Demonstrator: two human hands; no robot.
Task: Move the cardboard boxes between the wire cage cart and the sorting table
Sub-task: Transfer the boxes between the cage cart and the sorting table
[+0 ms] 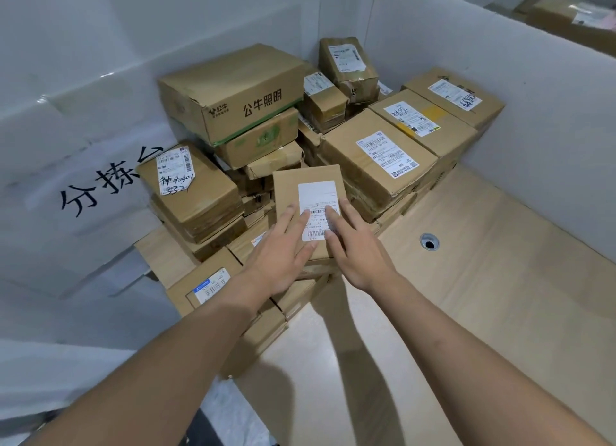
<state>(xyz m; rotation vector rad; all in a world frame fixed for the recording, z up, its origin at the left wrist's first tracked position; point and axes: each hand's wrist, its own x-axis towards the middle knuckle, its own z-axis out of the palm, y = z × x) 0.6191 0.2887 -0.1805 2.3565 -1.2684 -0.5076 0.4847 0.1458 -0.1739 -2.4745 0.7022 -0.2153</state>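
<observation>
Cardboard box, small and labelled, lies at the front of the heap of boxes on the sorting table. Straight fingers of both hands press flat on its top and grip nothing. The left hand and right hand lie side by side, probably steadying it on the uneven stack beneath. The heap is banked into the corner of the white wall, which likely braces it.

Walls: pale grey-white panel walls meeting in a corner, black handwritten characters on the left one.
Tabletop: light beige wooden tabletop with a round metal-rimmed hole.
Light: even, casting soft shadows.
</observation>
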